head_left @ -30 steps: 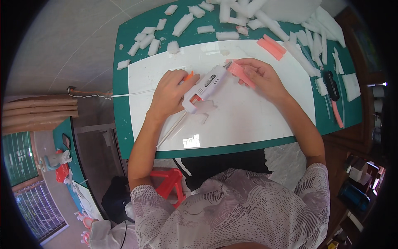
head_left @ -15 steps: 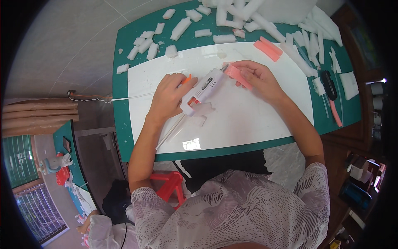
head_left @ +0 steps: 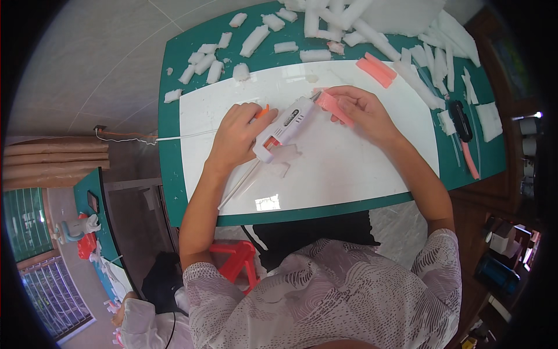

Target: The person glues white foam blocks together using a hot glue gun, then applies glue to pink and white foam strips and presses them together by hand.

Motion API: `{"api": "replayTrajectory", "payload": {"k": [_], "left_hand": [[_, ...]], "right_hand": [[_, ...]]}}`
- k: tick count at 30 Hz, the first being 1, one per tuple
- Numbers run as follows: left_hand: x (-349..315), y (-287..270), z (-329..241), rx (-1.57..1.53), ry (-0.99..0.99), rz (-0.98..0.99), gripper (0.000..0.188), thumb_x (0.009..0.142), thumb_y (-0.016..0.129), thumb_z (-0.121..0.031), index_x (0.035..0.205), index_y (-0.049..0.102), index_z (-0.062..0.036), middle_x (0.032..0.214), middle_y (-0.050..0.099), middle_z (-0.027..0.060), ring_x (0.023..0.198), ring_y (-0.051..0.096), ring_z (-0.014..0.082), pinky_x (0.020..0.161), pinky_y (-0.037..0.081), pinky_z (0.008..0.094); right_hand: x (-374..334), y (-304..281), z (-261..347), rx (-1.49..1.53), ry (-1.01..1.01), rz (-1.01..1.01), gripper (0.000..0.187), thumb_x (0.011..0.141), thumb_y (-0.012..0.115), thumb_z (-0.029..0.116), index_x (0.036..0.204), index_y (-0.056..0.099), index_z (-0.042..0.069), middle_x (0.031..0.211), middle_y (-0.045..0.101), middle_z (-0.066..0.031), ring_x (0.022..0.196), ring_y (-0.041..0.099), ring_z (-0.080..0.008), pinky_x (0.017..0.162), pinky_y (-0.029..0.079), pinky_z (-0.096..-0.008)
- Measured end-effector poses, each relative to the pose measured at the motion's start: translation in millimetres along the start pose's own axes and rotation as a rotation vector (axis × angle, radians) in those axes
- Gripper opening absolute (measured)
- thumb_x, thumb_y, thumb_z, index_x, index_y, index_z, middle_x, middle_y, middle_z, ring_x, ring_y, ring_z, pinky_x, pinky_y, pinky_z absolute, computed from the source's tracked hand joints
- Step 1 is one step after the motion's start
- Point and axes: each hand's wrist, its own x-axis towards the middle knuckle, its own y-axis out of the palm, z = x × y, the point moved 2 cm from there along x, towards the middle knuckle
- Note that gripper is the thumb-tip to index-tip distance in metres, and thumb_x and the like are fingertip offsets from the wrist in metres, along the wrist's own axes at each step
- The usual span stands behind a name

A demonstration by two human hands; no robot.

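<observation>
Left hand grips white glue gun; nozzle meets pink foam strip in right hand.

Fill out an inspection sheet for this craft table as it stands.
Surface: white board on a green mat.
Job's things: white glue gun, nozzle at a pink foam piece.
Clutter: white foam offcuts along the far edge, pink foam strips, black cutter at right.
Hands: left hand grips the glue gun; right hand holds the pink foam piece.
Cables: white cord running off left.
Surroundings: red stool below, tiled floor.
</observation>
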Motion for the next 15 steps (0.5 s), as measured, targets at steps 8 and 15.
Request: {"api": "replayTrajectory", "payload": {"k": [8,15], "left_hand": [[2.2,0.4,-1.3,-0.011,0.016,-0.032,0.046,0.066,0.075,-0.005,0.111,0.068,-0.0057,0.093,0.059,0.0128,0.083,0.056,0.029,0.073,0.044,0.0369],[3.1,-0.8,-3.7,-0.017,0.035,-0.07,0.042,0.068,0.077,-0.01,0.109,0.067,-0.0084,0.088,0.056,0.0101,0.079,0.054,0.0269,0.07,0.041,0.0356]], "right_hand": [[0.0,-0.7,-1.8,0.02,0.009,-0.004,0.032,0.104,0.053,0.016,0.131,0.059,0.0,0.111,0.069,-0.0072,0.088,0.066,-0.0133,0.078,0.053,-0.0249],[-0.2,0.1,0.6,0.001,0.015,-0.006,0.032,0.104,0.052,0.016,0.131,0.059,0.0,0.11,0.069,-0.0073,0.088,0.066,-0.013,0.078,0.052,-0.0249]]}}
